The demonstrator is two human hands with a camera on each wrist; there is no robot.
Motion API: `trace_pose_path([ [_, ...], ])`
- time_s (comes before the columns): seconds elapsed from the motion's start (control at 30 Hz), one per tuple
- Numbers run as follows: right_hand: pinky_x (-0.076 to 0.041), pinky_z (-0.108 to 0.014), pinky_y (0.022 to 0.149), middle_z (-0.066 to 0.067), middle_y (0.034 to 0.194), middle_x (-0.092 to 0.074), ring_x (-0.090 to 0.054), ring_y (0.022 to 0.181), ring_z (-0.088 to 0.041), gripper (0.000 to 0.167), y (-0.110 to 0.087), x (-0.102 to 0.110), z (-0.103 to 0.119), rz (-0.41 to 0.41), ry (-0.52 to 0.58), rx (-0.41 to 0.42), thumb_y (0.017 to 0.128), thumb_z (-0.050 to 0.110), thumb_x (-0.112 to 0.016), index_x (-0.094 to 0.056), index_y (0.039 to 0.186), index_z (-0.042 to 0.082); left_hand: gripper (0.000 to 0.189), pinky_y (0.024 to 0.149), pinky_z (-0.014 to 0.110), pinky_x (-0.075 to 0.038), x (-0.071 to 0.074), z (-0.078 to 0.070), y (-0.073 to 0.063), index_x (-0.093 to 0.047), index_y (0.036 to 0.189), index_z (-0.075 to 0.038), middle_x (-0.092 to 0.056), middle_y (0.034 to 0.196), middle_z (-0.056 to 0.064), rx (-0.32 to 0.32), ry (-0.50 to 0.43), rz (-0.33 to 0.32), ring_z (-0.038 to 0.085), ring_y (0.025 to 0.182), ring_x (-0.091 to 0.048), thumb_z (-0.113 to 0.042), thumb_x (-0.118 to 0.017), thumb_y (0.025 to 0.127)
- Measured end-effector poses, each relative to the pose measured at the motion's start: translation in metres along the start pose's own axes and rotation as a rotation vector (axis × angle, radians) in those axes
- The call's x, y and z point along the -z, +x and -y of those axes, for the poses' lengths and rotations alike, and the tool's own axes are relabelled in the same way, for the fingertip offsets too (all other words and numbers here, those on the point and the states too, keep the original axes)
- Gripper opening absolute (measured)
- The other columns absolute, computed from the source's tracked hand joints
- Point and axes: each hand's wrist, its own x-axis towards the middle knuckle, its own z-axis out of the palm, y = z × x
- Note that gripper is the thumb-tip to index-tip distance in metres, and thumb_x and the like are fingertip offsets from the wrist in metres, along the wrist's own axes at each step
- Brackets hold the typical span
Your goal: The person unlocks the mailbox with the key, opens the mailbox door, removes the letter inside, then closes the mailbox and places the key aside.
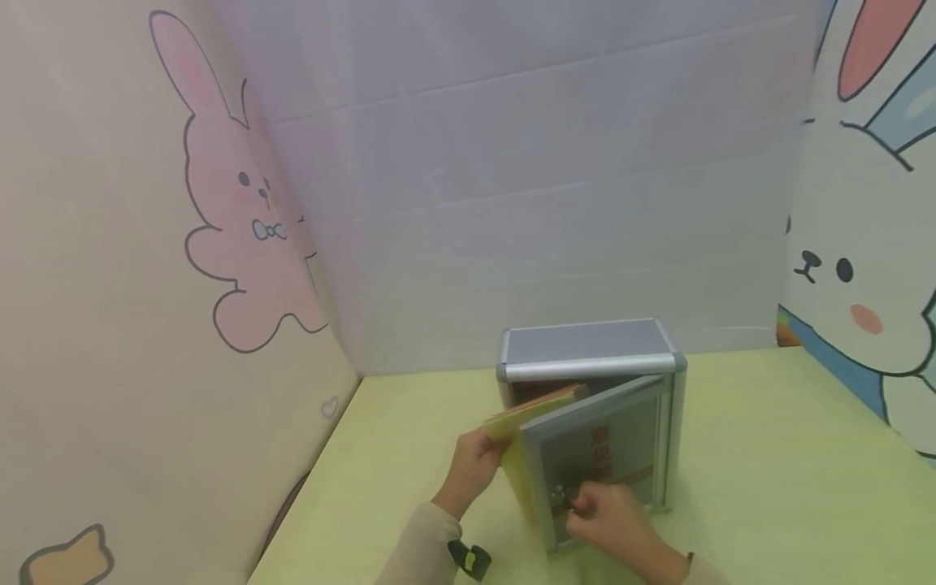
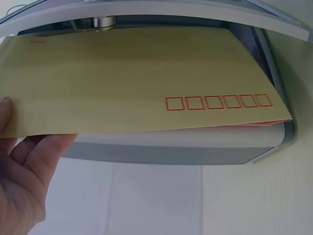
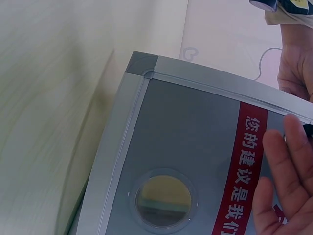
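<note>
A grey metal suggestion box (image 1: pixel 585 345) stands upright on the table with its front door (image 1: pixel 634 443) swung partly outward. My left hand (image 1: pixel 471 463) pinches the near edge of a thin stack of yellow-brown envelopes (image 2: pixel 132 78), thumb on one face and fingers on the other. The envelopes reach in behind the door, into the box opening. A row of red postcode squares is printed on the front one. On the door's outer face, my right hand (image 1: pixel 614 520) holds a small dark-headed key (image 1: pixel 569 497) at the lock. Its thumb is out of sight in the right wrist view.
The pale yellow table (image 1: pixel 753 455) extends around the box. White cloth (image 1: pixel 556 203) hangs behind it, and rabbit-printed cloth walls (image 1: pixel 241 244) stand at both sides. The door has a round window (image 3: pixel 163 200) and a red strip with white lettering (image 3: pixel 239 171).
</note>
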Motion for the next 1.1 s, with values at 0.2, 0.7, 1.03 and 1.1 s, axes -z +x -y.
trace_pose_path([
  [0.2,-0.031,-0.019,0.040,0.009,0.060,-0.060,-0.025,0.046,0.007,0.014,0.000,0.001,0.001,0.014,0.011,-0.006,0.064,0.010,-0.066,-0.054,0.061,0.015,0.013,0.057,0.026,-0.054,0.009,0.005,-0.004,-0.064,0.098,0.012,-0.068,0.082,0.022,0.137,-0.094,0.038,0.030,0.066,-0.065,0.002,-0.059,0.090],
  [0.7,-0.034,-0.018,0.041,0.006,0.061,-0.062,-0.027,0.047,0.007,0.015,0.001,0.000,0.000,-0.015,-0.012,0.049,0.063,0.010,-0.066,-0.052,0.060,0.016,0.023,0.066,0.030,-0.056,0.041,0.014,-0.019,-0.055,0.112,0.014,-0.065,0.093,0.023,0.314,-0.259,0.061,0.016,0.075,-0.066,-0.003,-0.052,0.096],
  [1.03,-0.032,-0.019,0.040,0.002,0.064,-0.064,-0.026,0.046,0.005,0.011,0.004,0.001,-0.001,0.029,0.015,-0.021,0.064,0.010,-0.065,-0.055,0.062,0.013,0.030,0.068,0.034,-0.057,0.050,0.032,-0.033,-0.049,0.118,0.016,-0.066,0.096,0.022,0.420,-0.387,0.069,0.016,0.076,-0.068,-0.007,-0.050,0.099],
  [1.1,-0.031,-0.019,0.040,0.001,0.064,-0.064,-0.026,0.045,0.004,0.011,0.004,0.001,0.000,0.044,0.021,-0.039,0.065,0.010,-0.065,-0.055,0.063,0.013,0.031,0.068,0.034,-0.056,0.053,0.035,-0.037,-0.049,0.119,0.016,-0.066,0.096,0.021,0.430,-0.389,0.068,0.016,0.077,-0.068,-0.008,-0.051,0.098],
])
